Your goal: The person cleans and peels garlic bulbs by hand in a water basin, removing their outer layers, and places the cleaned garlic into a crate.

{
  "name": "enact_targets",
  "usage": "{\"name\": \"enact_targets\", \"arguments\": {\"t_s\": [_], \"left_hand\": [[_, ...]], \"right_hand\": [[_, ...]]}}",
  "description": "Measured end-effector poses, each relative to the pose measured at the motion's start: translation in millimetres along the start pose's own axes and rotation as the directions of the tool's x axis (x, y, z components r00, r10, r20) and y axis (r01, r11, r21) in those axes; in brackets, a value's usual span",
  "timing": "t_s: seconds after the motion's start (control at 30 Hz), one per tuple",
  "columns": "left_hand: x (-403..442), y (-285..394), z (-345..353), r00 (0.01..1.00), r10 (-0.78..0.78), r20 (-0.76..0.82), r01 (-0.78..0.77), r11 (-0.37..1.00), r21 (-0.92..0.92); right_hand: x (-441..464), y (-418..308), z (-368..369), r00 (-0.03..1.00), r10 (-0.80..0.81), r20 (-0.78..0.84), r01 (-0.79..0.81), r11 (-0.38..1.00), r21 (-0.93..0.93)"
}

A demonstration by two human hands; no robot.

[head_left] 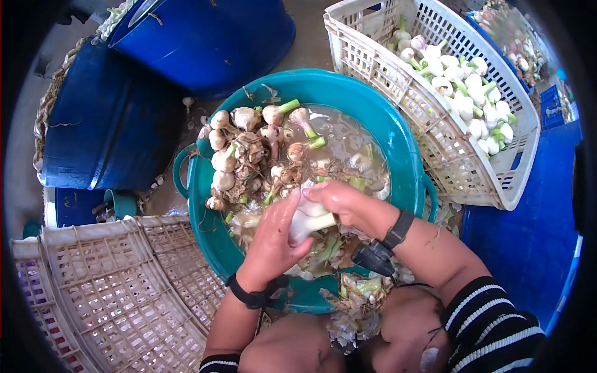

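Over the teal tub, my left hand [272, 235] is closed around a white, peeled-looking garlic bulb [303, 222] with a short pale stem. From the other side, my right hand [348, 204] grips the same bulb, thumb and fingers pressed on its top. Parts of the bulb are hidden by my fingers. Below, the teal tub [398, 149] holds murky water. Unpeeled garlic bulbs [224, 158] with brown roots and skins are heaped along its left side. Loose peelings [323, 252] float near my hands, and more husks [360, 304] lie between my legs.
At upper right stands a white plastic crate [429, 121] with clean white garlic bulbs [472, 93]. Another white crate [118, 286] sits at lower left. Large blue tubs [205, 43] stand at the upper left, and blue plastic [522, 224] is at the right.
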State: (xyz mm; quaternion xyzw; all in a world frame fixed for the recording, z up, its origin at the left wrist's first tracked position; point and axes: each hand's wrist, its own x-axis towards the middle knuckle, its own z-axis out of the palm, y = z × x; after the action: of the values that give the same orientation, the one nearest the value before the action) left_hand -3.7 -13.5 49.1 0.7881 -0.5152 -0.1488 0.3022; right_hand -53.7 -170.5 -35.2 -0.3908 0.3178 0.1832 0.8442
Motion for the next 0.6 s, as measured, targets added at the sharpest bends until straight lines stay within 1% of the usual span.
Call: {"name": "enact_targets", "arguments": {"t_s": [0.03, 0.07, 0.1, 0.13, 0.17, 0.2, 0.23, 0.27, 0.3, 0.37, 0.4, 0.43, 0.47, 0.5, 0.53, 0.6], "left_hand": [[0, -7, 6, 0.988, 0.141, -0.057, -0.133, 0.983, 0.13], [-2, -14, 10, 0.988, 0.142, -0.054, -0.134, 0.982, 0.13], [-3, -23, 13, 0.981, 0.148, -0.125, -0.128, 0.979, 0.16], [-4, -30, 16, 0.968, 0.156, -0.197, -0.118, 0.974, 0.192], [-4, -35, 20, 0.968, 0.155, -0.198, -0.116, 0.974, 0.194], [-4, -40, 23, 0.916, -0.232, -0.326, -0.009, 0.802, -0.597], [-4, -44, 24, 0.813, -0.569, -0.12, -0.081, 0.093, -0.992], [-7, -50, 17, 0.803, -0.595, -0.012, -0.034, -0.026, -0.999], [-10, -53, 14, 0.8, -0.599, -0.019, -0.036, -0.017, -0.999], [-13, -55, 5, 0.69, -0.666, 0.282, 0.021, -0.372, -0.928], [-13, -50, 4, 0.645, -0.677, 0.354, 0.068, -0.41, -0.909], [-14, -47, 4, 0.654, -0.636, 0.41, 0.106, -0.459, -0.882], [-18, -51, 8, 0.664, -0.605, 0.44, 0.101, -0.51, -0.854], [-21, -59, 15, 0.677, -0.568, 0.469, 0.1, -0.56, -0.823], [-25, -69, 18, 0.677, -0.565, 0.471, 0.103, -0.562, -0.821], [-34, -92, 12, 0.646, -0.597, 0.476, -0.055, -0.658, -0.751]], "right_hand": [[-7, -6, 0, 1.0, -0.001, -0.001, 0.001, 1.0, 0.002], [-15, -11, 1, 0.996, -0.048, 0.071, 0.041, 0.995, 0.094], [-23, -16, 4, 0.985, -0.1, 0.14, 0.073, 0.98, 0.185], [-35, -19, 11, 0.959, -0.196, 0.206, 0.132, 0.949, 0.286], [-41, -17, 15, 0.958, -0.195, 0.209, 0.131, 0.95, 0.285], [-47, -14, 18, 0.921, -0.307, 0.239, 0.258, 0.942, 0.216], [-51, -12, 22, 0.868, -0.41, 0.28, 0.382, 0.912, 0.15], [-60, -9, 15, 0.872, -0.368, 0.321, 0.449, 0.864, -0.227], [-67, -7, 7, 0.869, -0.369, 0.331, 0.451, 0.864, -0.223], [-81, -4, -7, 0.791, -0.418, 0.446, 0.539, 0.821, -0.188], [-90, -9, -15, 0.814, -0.467, 0.347, 0.534, 0.835, -0.129], [-100, -20, -19, 0.831, -0.502, 0.239, 0.531, 0.844, -0.071], [-104, -31, -19, 0.796, -0.578, 0.177, 0.556, 0.815, 0.164], [-109, -41, -20, 0.763, -0.639, 0.091, 0.565, 0.73, 0.384], [-114, -50, -21, 0.764, -0.639, 0.088, 0.567, 0.73, 0.383], [-121, -64, -22, 0.585, -0.799, -0.137, 0.733, 0.449, 0.511]]}}
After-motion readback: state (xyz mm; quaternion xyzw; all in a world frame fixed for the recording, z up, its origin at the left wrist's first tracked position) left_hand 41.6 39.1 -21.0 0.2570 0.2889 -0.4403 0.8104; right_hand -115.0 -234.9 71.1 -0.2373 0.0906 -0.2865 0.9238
